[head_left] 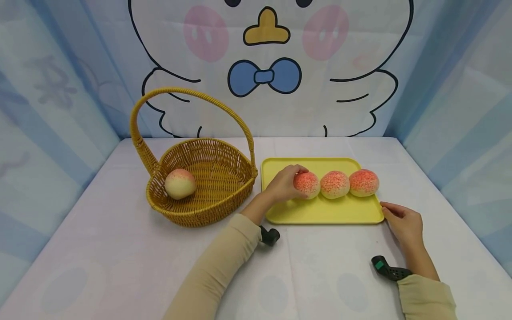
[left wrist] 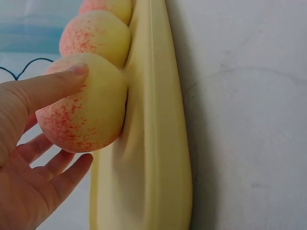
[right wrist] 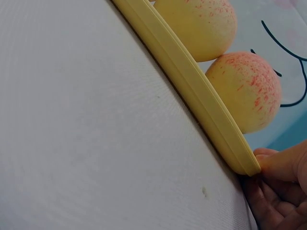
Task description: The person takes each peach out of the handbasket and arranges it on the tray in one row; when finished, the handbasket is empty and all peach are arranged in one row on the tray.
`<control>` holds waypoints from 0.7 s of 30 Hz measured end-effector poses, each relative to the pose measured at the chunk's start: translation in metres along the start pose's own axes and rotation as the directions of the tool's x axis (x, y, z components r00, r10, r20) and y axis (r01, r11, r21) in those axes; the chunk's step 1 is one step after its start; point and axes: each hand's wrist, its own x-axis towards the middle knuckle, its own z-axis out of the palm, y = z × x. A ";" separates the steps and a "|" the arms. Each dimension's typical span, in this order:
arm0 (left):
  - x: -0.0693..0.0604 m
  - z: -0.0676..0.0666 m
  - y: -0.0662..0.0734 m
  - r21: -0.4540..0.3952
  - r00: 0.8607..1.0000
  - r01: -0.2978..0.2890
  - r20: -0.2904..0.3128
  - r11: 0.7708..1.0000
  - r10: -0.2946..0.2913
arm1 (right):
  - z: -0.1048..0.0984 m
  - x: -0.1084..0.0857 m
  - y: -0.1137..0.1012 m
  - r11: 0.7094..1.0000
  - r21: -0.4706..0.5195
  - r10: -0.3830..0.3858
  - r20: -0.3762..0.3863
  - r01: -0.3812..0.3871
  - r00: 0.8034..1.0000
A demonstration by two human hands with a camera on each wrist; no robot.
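Three pink-speckled peaches sit in a row on a yellow tray (head_left: 320,215). My left hand (head_left: 285,183) holds the leftmost peach (head_left: 307,185); in the left wrist view the thumb lies over this peach (left wrist: 91,110) and the fingers curl below it. Beside it are the middle peach (head_left: 334,185) and the right peach (head_left: 364,182). At the tray's near right corner, my right hand (head_left: 406,224) pinches the rim between thumb and fingers, as the right wrist view shows too. Another peach (head_left: 180,184) lies inside the wicker basket (head_left: 200,218).
The basket, with its tall arched handle (head_left: 192,92), stands left of the tray. A white cloth (head_left: 120,266) covers the table. Printed curtains (head_left: 264,115) close off the back and both sides. Black wrist devices (head_left: 270,236) hang below both forearms.
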 end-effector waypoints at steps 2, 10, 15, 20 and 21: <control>-0.001 0.000 -0.001 0.014 1.000 -0.001 0.007 1.000 0.001 | 0.000 -0.001 -0.002 1.000 0.001 0.001 0.003 -0.001 1.000; -0.020 -0.013 -0.003 0.038 1.000 0.001 -0.024 0.999 0.000 | 0.001 -0.001 -0.004 1.000 0.004 0.001 0.011 -0.001 1.000; -0.032 -0.032 -0.002 0.064 0.999 -0.020 -0.047 0.998 0.023 | -0.001 0.000 -0.004 1.000 -0.005 0.007 0.011 -0.007 1.000; -0.042 -0.047 0.001 0.056 0.997 -0.076 -0.029 0.996 0.078 | -0.001 -0.001 -0.003 1.000 0.003 0.011 0.009 -0.011 1.000; -0.045 -0.051 0.002 0.044 0.995 -0.093 -0.020 0.995 0.094 | -0.001 -0.002 -0.003 1.000 0.004 0.012 0.010 -0.012 1.000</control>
